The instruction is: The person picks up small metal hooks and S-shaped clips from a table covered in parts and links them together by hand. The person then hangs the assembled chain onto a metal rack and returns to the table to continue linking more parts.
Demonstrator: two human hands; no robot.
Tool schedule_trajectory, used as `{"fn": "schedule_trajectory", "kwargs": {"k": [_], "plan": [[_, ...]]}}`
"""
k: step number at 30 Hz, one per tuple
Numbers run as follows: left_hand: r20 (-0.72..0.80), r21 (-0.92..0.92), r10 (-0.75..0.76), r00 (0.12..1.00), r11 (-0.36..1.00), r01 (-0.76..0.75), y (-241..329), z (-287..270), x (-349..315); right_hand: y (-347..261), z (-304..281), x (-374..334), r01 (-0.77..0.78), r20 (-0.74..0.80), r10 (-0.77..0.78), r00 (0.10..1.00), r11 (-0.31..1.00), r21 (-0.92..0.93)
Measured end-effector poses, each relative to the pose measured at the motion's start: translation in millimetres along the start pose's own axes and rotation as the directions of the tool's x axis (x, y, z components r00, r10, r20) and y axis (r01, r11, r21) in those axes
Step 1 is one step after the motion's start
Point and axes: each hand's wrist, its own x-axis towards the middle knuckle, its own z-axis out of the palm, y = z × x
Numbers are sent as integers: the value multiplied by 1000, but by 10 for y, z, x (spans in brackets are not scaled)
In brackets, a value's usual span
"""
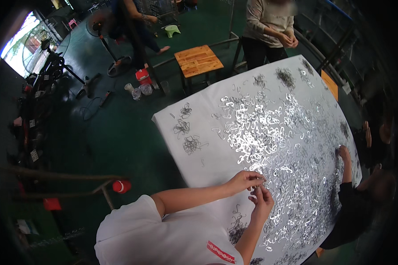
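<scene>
While pinching a small piece point(257, 186) between both hands point(243, 181), held together, appeared only partly done, with wire clumps point(191, 144) near the edges of the tabletop point(216, 165) and most hooks point(251, 143) loose.

The camera sits on the person's head and looks down past their white shirt point(163, 240), which is very near, at the bottom. The left hand point(244, 181) and right hand point(262, 203) are close too, just below the middle. It sees the white table point(214, 174) from above and the green floor point(119, 137) beside it. A bright doorway point(23, 48) is far off, top left. The wide view has dark corners.
</scene>
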Motion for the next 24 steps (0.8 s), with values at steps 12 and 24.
{"fn": "schedule_trajectory", "kwargs": {"k": [12,24], "plan": [[137,222,-66,988,975,34,142,-178,-58,137,-66,97,-232,144,209,967,957,174],[216,90,-86,973,994,68,82,-197,-55,-52,30,115,-396,378,278,883,875,280]]}}
